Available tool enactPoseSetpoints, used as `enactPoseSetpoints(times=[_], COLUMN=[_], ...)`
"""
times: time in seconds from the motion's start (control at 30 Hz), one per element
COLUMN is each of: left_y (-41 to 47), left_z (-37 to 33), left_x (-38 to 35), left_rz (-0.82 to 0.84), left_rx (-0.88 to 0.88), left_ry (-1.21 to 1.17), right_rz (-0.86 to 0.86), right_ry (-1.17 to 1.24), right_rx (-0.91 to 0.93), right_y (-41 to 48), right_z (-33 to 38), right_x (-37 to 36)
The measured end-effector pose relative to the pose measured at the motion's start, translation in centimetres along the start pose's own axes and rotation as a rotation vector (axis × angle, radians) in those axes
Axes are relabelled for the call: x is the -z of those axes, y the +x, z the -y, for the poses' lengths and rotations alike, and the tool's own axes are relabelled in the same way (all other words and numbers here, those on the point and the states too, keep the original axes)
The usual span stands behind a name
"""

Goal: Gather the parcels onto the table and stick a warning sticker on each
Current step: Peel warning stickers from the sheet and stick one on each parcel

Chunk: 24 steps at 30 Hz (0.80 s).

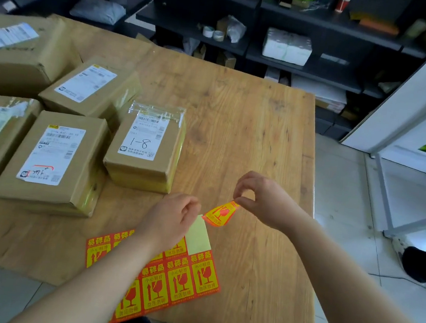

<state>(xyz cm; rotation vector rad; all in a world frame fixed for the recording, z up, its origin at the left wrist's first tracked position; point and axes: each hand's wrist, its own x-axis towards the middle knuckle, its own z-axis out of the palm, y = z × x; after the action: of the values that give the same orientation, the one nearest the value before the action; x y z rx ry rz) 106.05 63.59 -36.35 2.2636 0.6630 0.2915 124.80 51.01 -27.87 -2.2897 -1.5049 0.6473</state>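
Now my right hand point(261, 197) pinches one sticker point(220, 213) by its top, hanging above the bench point(251, 128); left grip point(172, 218) narrow, apparently empty. I should lay it flat on the nearest parcel point(144, 149).

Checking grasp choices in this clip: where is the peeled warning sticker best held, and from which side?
By its top corner, from above, as the right hand does now with pinched fingertips. The peeled sticker hangs curled and free of the sheet, so a small edge pinch probably keeps the adhesive off the fingers and leaves most of it free to press onto a parcel.
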Motion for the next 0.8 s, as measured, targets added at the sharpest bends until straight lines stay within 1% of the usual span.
enactPoseSetpoints(times=[0.07, 0.13, 0.23, 0.37, 0.47, 0.53, 0.6, 0.67, 0.73, 0.8], left_y=[0.5, 0.9, 1.2, 1.4, 1.6, 1.6, 1.6, 1.5, 1.5, 1.6], left_z=[-1.6, -2.6, -3.3, -3.3, -3.1, -3.0, -2.7, -2.4, -2.0, -1.4], left_x=[0.9, 1.5, 2.2, 3.3, 4.4, 5.1, 5.7, 6.2, 6.9, 7.6], left_rz=[0.000, -0.025, -0.082, -0.159, -0.157, -0.157, -0.179, -0.244, -0.322, -0.347], left_rx=[-0.039, -0.049, -0.033, 0.062, 0.031, 0.036, 0.067, 0.119, 0.193, 0.264], left_ry=[-0.074, -0.097, -0.077, -0.119, -0.063, -0.063, -0.079, -0.139, -0.218, -0.328], right_rz=[0.007, -0.006, -0.055, -0.081, -0.072, -0.105, -0.173, -0.218, -0.193, -0.148], right_ry=[-0.017, -0.018, 0.011, 0.051, 0.059, 0.084, 0.116, 0.153, 0.200, 0.287], right_rx=[0.023, 0.055, 0.106, 0.167, 0.200, 0.205, 0.153, 0.033, -0.086, -0.155], right_y=[0.5, 1.0, 1.6, 2.6, 3.3, 3.9, 4.4, 5.0, 5.5, 5.8], right_z=[0.8, 1.6, 2.6, 3.7, 4.4, 4.8, 5.1, 5.4, 5.8, 6.2], right_x=[0.2, 0.4, 0.6, 0.9, 1.0, 1.0, 0.7, 0.3, -0.4, -1.3])
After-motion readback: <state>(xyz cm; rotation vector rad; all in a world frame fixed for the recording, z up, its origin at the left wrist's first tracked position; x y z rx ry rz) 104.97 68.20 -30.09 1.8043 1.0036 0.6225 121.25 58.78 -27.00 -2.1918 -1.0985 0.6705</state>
